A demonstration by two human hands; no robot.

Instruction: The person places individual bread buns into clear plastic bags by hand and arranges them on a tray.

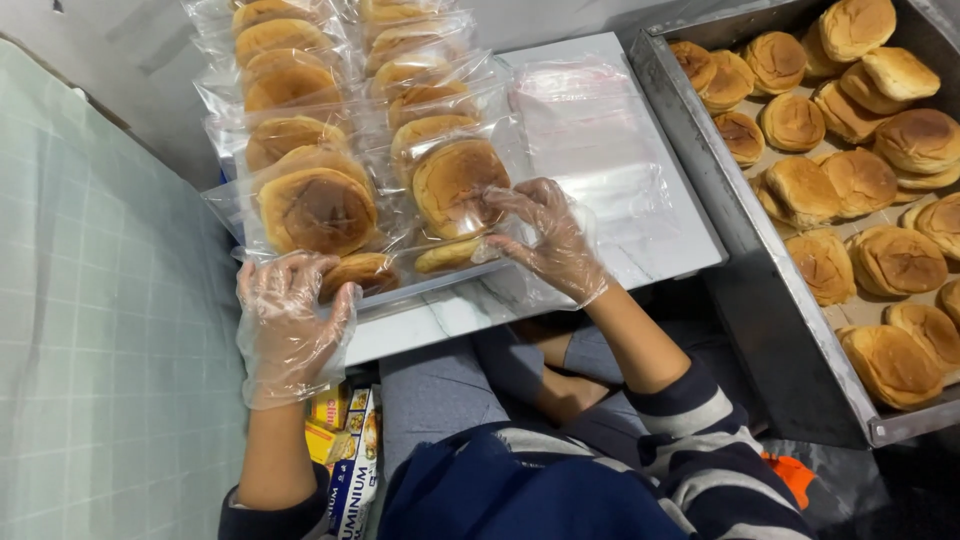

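Item 1: left hand point(288, 325), in a loose clear plastic glove. I saw it at the near left edge of the white board point(640, 215), fingers curled together over the board's rim, fingertips touching the nearest bagged bun point(360, 272) of the left row. Whether it actually pinched the bag, I could not tell.

Item 2: right hand point(548, 240), gloved likewise. Its fingers were spread and bent, the tips pressing on the clear wrapper of a bagged bun point(458, 185) at the near end of the right row, with the thumb low against a further bun point(447, 256) lying just under it.

Item 3: bagged buns, two rows point(330, 90). I counted them as overlapping stacks running from the near edge of the board to the far left, each round brown bun in its own clear bag. The large front bun of the left row point(318, 210) stood tilted, just beside the one under the right hand.

Item 4: empty clear bags point(590, 130), lying flat on the bare right part of the board.

Item 5: metal tray point(700, 170), to the right of the board and touching its corner, holding many loose unwrapped buns point(860, 180) in a crowded layer.

Item 6: boxes of foil and wrap point(350, 450), near left, below the board, beside my view of the person's striped sleeve point(690, 420).

Item 7: pale gridded panel point(100, 330) along the left side.
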